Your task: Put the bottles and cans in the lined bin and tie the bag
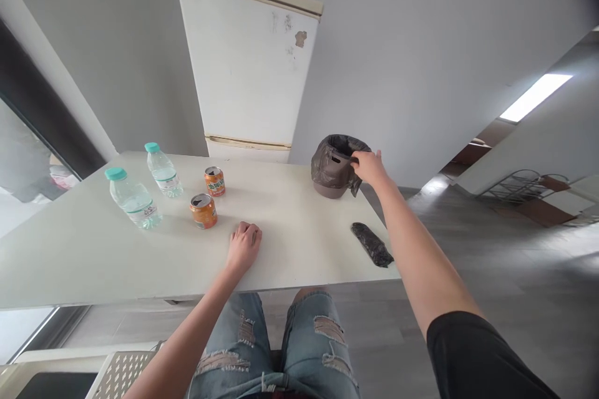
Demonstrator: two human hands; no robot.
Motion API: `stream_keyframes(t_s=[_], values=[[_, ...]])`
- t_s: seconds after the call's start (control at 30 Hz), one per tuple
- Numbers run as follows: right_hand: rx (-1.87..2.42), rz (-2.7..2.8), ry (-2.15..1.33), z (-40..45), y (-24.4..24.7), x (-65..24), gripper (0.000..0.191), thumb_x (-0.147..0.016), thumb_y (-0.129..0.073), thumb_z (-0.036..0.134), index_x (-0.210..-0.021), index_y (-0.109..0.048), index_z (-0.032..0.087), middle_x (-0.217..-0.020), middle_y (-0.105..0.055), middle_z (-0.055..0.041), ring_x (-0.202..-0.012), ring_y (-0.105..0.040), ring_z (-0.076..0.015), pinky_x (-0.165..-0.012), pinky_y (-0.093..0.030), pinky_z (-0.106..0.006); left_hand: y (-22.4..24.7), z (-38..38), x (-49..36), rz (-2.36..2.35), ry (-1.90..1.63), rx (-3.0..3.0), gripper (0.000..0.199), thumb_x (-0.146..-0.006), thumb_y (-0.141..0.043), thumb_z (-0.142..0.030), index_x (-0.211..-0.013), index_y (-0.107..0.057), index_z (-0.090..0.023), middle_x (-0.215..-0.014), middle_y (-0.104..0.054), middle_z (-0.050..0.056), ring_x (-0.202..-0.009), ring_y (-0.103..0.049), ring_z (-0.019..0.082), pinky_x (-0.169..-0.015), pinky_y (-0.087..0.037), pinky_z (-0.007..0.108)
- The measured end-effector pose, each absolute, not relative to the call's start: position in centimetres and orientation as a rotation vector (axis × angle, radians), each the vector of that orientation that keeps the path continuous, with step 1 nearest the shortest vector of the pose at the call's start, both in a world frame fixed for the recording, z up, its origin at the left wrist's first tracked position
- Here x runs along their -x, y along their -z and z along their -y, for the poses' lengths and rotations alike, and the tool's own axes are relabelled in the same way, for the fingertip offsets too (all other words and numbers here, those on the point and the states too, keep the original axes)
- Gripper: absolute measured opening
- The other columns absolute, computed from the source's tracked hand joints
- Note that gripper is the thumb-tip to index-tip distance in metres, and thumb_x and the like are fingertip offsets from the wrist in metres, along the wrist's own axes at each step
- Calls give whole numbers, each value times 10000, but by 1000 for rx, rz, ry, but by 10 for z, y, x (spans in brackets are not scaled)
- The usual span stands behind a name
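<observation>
My right hand [369, 166] reaches to the right side of a small brown trash can [329, 191] at the table's far right. Its fingers are closed at the rim, on the dark plastic trash bag [322, 159] that lines the can and hangs over its edge. My left hand [246, 242] rests on the table with the fingers curled in and nothing visible in them. Nearest to it stand two orange drink cans, one in front [204, 212] and one behind [215, 182], both with opened tops. A rolled black plastic bag [372, 244] lies near the right edge.
Two clear bottles with teal caps, a nearer one [135, 201] and a farther one [165, 173], stand on the left of the white table [290, 224]. A white fridge [248, 62] is behind the table. A perforated white plastic piece [122, 374] is at lower left.
</observation>
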State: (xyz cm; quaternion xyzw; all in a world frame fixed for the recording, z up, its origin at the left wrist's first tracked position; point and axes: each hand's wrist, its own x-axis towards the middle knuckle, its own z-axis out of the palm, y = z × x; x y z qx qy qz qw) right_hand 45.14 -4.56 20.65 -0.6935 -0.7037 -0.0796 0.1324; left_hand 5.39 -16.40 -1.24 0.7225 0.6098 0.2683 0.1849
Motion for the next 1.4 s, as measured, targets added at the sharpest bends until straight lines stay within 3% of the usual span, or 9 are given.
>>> stream_keyframes(t_s=[0.1,0.23,0.47,0.6,0.73,0.9,1.07,1.2,1.4], values=[[1947,2091,208,51,-207,-426,243,-979,-620,227,-1172,-759,177,-1132,-780,-129,-1093,-689,-284,-1091,-469,-466,14,164,-54,-1711,-770,-2052,224,-1066,-441,-270,-1000,-644,-205,-1126,-613,107,-1078,-631,287,-966,-452,459],[1895,2059,163,76,-201,-379,272,-999,-642,310,-1217,-750,189,-1159,-778,-136,-1024,-716,-263,-869,-535,-343,14,165,-54,-1712,-767,-2057,211,-1064,-450,-266,-1013,-646,-208,-1137,-615,108,-1076,-636,279,-971,-448,449],[1962,1836,131,122,-202,-274,194,-978,-644,245,-1137,-743,194,-1054,-752,-165,-983,-719,-330,-857,-563,-419,15,163,-54,-1738,-741,-2097,208,-1054,-465,-277,-1008,-657,-211,-1132,-619,110,-1100,-646,299,-961,-453,451],[1648,1936,56,136,-206,-220,465,-918,-621,52,-1374,-603,140,-1218,-703,-190,-1135,-681,-328,-993,-551,-452,12,165,-54,-1730,-731,-2093,204,-1057,-450,-276,-1009,-637,-212,-1120,-616,109,-1096,-643,300,-970,-450,462],[1214,2070,13,165,-205,-211,469,-951,-583,57,-1398,-585,201,-1441,-604,-141,-1347,-577,-279,-1218,-423,-494,12,167,-54,-1703,-772,-2081,211,-1070,-419,-272,-999,-611,-220,-1099,-612,101,-1073,-640,286,-936,-450,437],[1487,2109,88,189,-194,-281,496,-962,-632,143,-1450,-577,210,-1547,-545,-163,-1465,-493,-368,-1275,-214,-727,11,168,-54,-1704,-785,-2067,201,-1067,-435,-269,-979,-611,-224,-1095,-621,91,-1051,-635,271,-937,-438,429],[1537,2144,194,171,-179,-311,485,-969,-412,-9,-1309,-693,192,-1134,-760,-94,-1075,-687,-250,-1185,-420,-503,13,169,-57,-1695,-746,-2140,243,-1089,-406,-298,-986,-612,-219,-1081,-623,89,-1039,-612,282,-929,-438,439],[1464,2160,273,150,-171,-279,412,-1029,-440,94,-1372,-659,154,-1159,-757,-130,-1065,-665,-282,-968,-487,-436,6,171,-59,-1660,-817,-2166,266,-1091,-385,-306,-972,-606,-218,-1064,-624,98,-1029,-598,279,-940,-456,441],[1407,2127,368,138,-160,-232,551,-993,-384,37,-1487,-588,169,-1317,-696,-144,-1122,-614,-282,-1050,-428,-443,-35,210,-66,-1420,-1363,-2163,408,-1112,-268,-295,-862,-588,-256,-904,-633,95,-892,-617,249,-849,-534,449]])
